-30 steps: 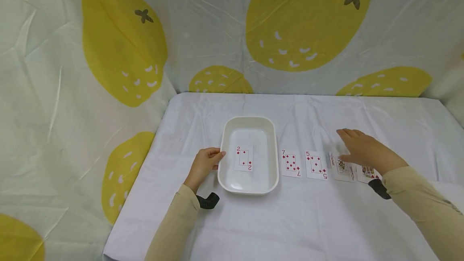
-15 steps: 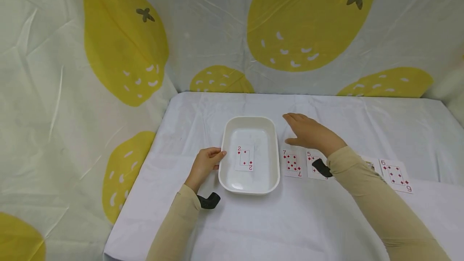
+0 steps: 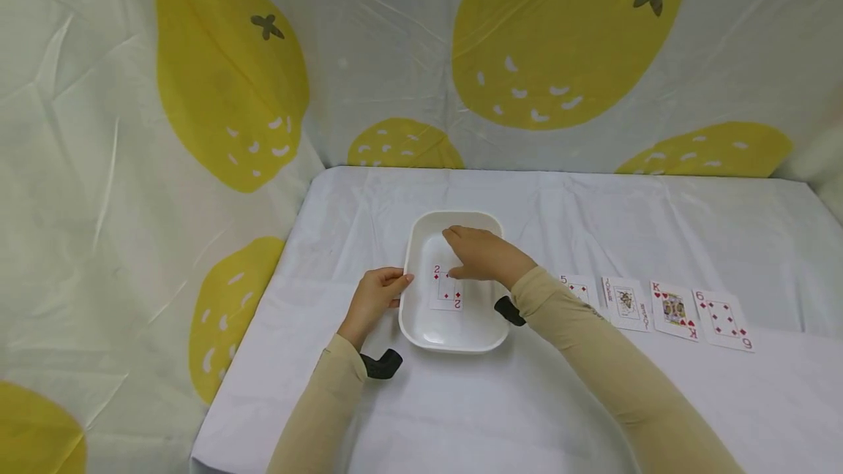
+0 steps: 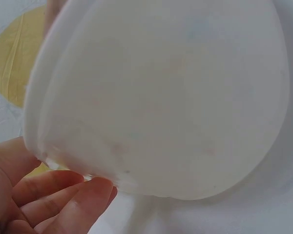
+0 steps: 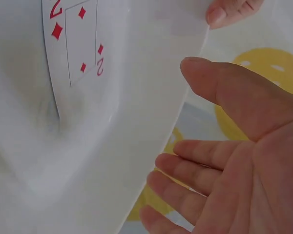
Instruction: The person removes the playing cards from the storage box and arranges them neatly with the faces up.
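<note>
My left hand (image 3: 370, 302) pinches the left rim of a white plastic tray (image 3: 451, 336) between thumb and fingers; the left wrist view shows these fingers (image 4: 88, 202) at its edge. Inside the tray lies a two of diamonds card (image 3: 445, 297), face up, which also appears in the right wrist view. Over the tray, above and to the right of that card, hovers my right hand (image 3: 490, 254). Its fingers (image 5: 185, 192) are extended, the thumb stands apart, and nothing is between them. The right hand and forearm hide the tray's right rim and the spot just beyond it.
Right of the tray, face-up playing cards lie in a row: a partly covered five of diamonds (image 3: 577, 287), a joker (image 3: 626, 303), a king of hearts (image 3: 673, 311) and a six of diamonds (image 3: 724, 319). They lie on a white tablecloth (image 3: 474, 415). A lemon-print curtain (image 3: 395, 57) hangs behind.
My right hand has swept left from above the cards to over the tray, its arm now hiding the seven of diamonds. The king and six have come into full view. My left hand stays put.
</note>
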Demonstrator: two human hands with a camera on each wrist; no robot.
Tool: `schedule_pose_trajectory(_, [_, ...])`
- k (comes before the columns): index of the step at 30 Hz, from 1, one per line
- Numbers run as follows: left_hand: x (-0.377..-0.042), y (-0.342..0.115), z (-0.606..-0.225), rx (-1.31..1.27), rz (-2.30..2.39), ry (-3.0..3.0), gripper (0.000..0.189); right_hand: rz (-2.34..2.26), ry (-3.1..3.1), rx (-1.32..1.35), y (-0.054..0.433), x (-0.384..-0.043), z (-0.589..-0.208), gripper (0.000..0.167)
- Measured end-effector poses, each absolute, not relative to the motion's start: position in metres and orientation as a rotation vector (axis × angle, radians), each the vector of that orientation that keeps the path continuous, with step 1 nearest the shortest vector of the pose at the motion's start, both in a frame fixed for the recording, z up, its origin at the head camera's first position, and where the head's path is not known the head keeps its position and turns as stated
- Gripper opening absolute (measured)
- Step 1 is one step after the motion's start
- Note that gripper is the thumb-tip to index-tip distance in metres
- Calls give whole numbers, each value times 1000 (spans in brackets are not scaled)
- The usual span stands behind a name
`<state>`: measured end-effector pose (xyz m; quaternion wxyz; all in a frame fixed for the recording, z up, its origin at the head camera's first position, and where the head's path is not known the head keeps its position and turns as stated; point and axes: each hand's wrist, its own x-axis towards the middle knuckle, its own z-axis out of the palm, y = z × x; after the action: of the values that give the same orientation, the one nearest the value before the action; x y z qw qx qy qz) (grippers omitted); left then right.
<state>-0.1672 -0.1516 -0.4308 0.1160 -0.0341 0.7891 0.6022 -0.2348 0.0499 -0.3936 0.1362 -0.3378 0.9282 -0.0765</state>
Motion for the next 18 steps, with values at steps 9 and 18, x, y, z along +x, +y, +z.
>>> schedule_pose_trajectory(9, [-174, -154, -444, -122, 1775, 2303, 32, -190, 2611, -922, 27, -234, -414, 71])
schedule_pose_trajectory(18, [-182, -159, -466, -143, 1759, 2367, 31, -51, 2634, -901, 14, -227, -436, 80])
